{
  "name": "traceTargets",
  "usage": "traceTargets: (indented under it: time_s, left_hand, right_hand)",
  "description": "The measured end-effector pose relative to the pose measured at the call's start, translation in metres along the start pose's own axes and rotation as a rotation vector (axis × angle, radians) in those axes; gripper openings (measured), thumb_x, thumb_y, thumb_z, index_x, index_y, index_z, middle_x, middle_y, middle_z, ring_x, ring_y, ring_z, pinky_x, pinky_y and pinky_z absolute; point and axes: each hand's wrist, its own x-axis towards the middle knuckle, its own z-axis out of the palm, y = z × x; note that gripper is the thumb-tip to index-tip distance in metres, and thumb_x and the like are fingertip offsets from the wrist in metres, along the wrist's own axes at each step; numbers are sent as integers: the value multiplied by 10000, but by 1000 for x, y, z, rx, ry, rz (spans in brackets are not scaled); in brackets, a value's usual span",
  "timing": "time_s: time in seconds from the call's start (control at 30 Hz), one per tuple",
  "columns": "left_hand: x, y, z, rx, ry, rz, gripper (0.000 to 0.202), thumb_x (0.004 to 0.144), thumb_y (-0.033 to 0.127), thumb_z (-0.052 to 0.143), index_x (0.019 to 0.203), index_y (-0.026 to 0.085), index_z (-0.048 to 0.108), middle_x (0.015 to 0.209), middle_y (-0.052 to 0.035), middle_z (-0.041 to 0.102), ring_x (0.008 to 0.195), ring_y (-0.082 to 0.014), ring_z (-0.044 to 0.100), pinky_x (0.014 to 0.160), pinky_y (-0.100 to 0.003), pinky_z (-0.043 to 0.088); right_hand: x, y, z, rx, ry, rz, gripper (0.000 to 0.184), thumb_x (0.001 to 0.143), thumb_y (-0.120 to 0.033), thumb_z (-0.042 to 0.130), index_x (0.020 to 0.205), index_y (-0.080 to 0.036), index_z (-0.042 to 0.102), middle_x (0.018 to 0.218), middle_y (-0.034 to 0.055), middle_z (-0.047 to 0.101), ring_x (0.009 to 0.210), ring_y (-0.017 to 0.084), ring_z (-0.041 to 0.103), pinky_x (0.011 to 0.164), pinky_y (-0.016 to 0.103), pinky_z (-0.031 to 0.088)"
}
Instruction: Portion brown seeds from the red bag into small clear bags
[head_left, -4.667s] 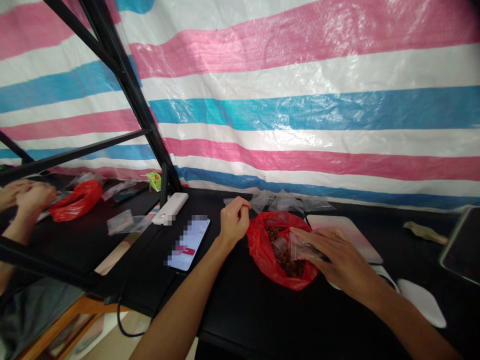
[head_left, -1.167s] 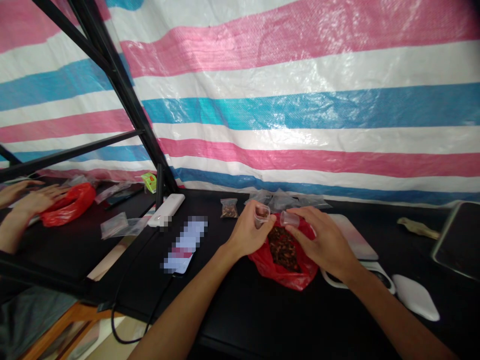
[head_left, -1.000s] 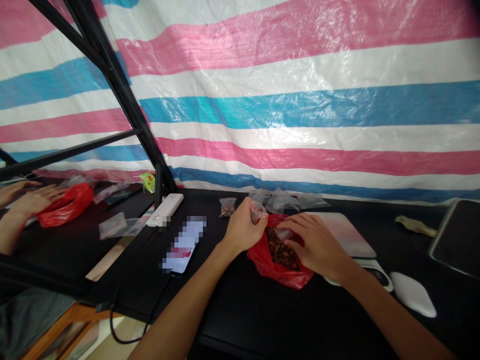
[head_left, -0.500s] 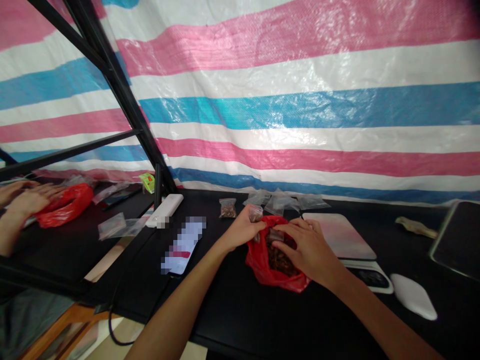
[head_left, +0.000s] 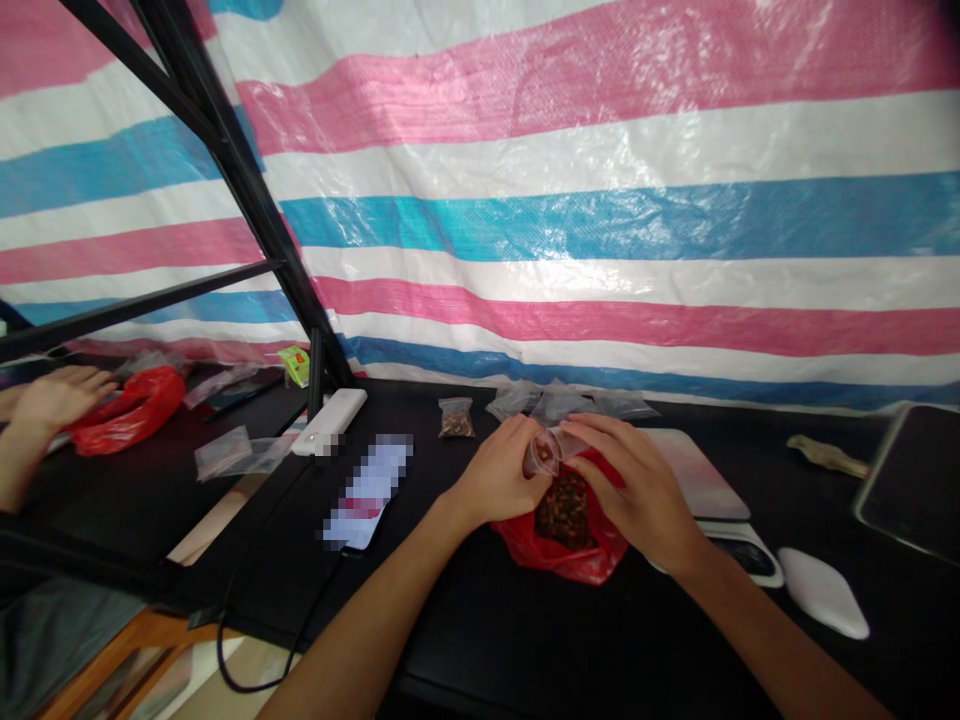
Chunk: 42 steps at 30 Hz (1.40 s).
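Note:
My left hand (head_left: 504, 470) is closed around a small clear plastic bag (head_left: 541, 455), its rounded mouth facing right, with brown bits visible inside. My right hand (head_left: 637, 480) pinches a small clear cup-like container (head_left: 573, 440) against that mouth; fingers partly hide it. Both hands are over an opened red plastic bag (head_left: 574, 568). Dark brown, dried-looking bits (head_left: 562, 510) fill it. Behind my left hand lies a filled zip bag (head_left: 456, 418) of similar bits.
Several flat clear bags (head_left: 559, 402) lie at the back. On the right are a scale (head_left: 697, 475), a white rounded case (head_left: 823, 592) and a dark-screened device (head_left: 911, 485). Left are a phone (head_left: 369, 495) and white power bank (head_left: 330, 420). Another person's hand (head_left: 64, 398) is beside another red bag (head_left: 127, 412).
My right hand has lifted the clear container out of the red bag to the small bag's mouth. My left hand has turned that mouth toward it. The other person's hands have shifted left.

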Motion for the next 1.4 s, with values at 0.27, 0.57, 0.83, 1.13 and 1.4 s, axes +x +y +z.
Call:
traceTargets:
  time_s: [0.27, 0.57, 0.83, 1.13, 1.4]
  left_hand:
    - [0, -1, 2, -66, 33, -2, 180, 850, 203, 673, 952, 219, 525, 972, -42, 574, 921, -215, 553, 828, -338, 458]
    - [2, -5, -7, -441, 213, -155, 196, 947, 329, 622, 991, 217, 467, 871, 21, 488, 722, -121, 472, 669, -259, 402]
    - [-2, 2, 0, -243, 115, 5, 376, 756, 117, 671, 1001, 234, 412, 912, 2, 515, 785, -158, 518, 708, -289, 427]
    - [-8, 10, 13, -117, -7, 92, 494, 852, 194, 652, 1268, 212, 387, 1156, -101, 585, 1033, -245, 625, 900, -387, 532]
    - [-5, 9, -1, -42, 5, 211, 781, 872, 414, 730, 1502, 210, 317, 1427, -157, 521, 1324, -316, 531, 1145, -503, 441]
  right_hand:
    - [-2, -3, -3, -98, 57, -27, 400, 1016, -292, 578, 1413, -338, 591, 1410, 65, 658, 1252, 299, 634, 1074, 492, 462]
    - [3, -3, -2, -140, -166, 41, 338, 963, -436, 650, 1257, -269, 648, 1159, 77, 745, 1083, 309, 661, 980, 505, 445]
    - [-3, -6, 4, -21, -129, 47, 589, 962, -496, 652, 1480, -291, 461, 1356, 112, 668, 1214, 321, 620, 1019, 499, 454]
    - [0, -17, 4, 239, -12, 64, 70, 1009, -345, 616, 1018, -277, 632, 1102, 60, 724, 1067, 247, 678, 944, 408, 523]
    - [1, 31, -38, -110, 448, 165, 147, 1021, -334, 556, 1091, -233, 638, 1007, 83, 731, 943, 256, 707, 866, 397, 542]
